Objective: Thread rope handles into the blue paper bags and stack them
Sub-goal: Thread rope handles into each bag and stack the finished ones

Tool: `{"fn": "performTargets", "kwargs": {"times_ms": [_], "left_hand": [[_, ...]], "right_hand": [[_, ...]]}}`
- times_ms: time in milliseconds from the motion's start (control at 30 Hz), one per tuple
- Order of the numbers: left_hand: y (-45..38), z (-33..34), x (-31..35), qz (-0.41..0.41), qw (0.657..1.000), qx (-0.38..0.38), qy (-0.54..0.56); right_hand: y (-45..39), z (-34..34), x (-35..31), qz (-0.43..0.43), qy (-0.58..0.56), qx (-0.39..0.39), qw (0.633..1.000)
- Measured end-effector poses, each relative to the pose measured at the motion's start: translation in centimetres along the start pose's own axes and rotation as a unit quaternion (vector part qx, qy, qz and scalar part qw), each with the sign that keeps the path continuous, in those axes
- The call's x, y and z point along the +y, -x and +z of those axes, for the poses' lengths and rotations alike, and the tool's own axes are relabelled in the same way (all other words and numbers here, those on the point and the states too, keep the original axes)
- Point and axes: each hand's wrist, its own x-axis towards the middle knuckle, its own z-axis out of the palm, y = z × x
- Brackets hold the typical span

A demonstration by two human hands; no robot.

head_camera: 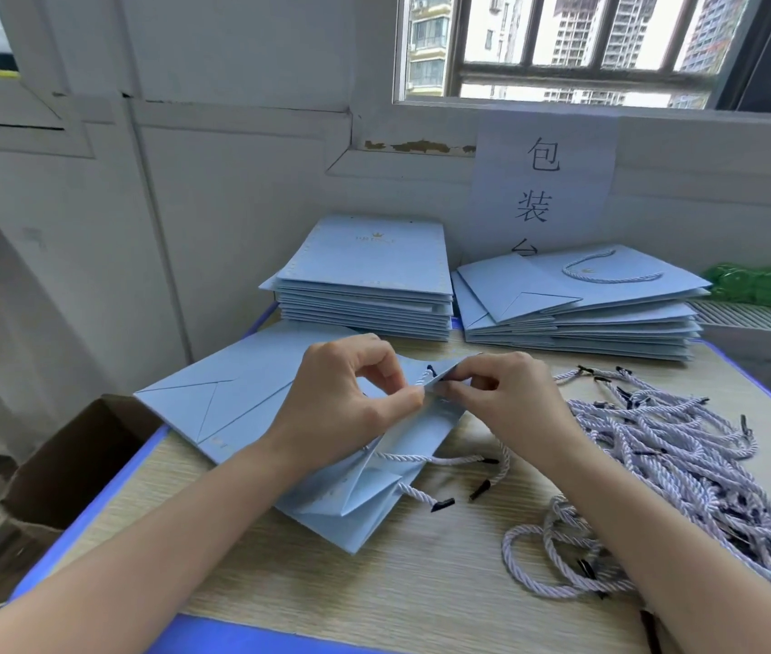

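While a flat blue bag (251, 408) lies near the table's (402, 587) left edge, left hand (345, 408) and right hand (511, 398) meet at its top rim, each pinching paper beside a rope end (423, 377). Loose ropes (671, 474) heaped toward right edge. Two bag stacks at far edge: unthreaded stack (364, 285), threaded stack (581, 304)

On the wooden table (374, 597) a flat blue paper bag (232, 398) lies under both hands; the left hand (345, 403) and the right hand (511, 398) pinch its top edge, where a rope end (427, 374) pokes through. Loose rope handles (666, 469) lie in a heap to the right; behind, a stack of unthreaded bags (369, 276) sits beside a stack of bags with handles (586, 304).
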Motion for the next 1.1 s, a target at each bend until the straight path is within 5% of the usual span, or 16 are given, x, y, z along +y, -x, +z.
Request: {"fn": "performTargets", "kwargs": {"times_ms": [367, 533, 800, 967, 1100], "left_hand": [[-0.3, 0.3, -1.1, -0.044, 0.988, -0.116, -0.091], [-0.2, 0.3, -1.0, -0.073, 0.979, -0.152, -0.117], [0.0, 0.4, -0.9, -0.074, 0.981, -0.152, -0.095], [0.0, 0.4, -0.5, -0.062, 0.99, -0.101, -0.072], [0.0, 0.5, -0.6, -0.038, 0.997, -0.045, -0.053]], "right_hand": [[-0.2, -3.1, -0.3, 0.028, 0.003, -0.01, 1.0], [-0.9, -4.6, 1.7, 0.059, 0.09, 0.068, 0.992], [-1.0, -3.9, 2.6, 0.089, 0.235, 0.084, 0.964], [-0.7, -3.8, 1.4, 0.052, 0.098, -0.007, 0.994], [0.2, -2.7, -0.3, 0.016, -0.064, -0.192, 0.979]]}}
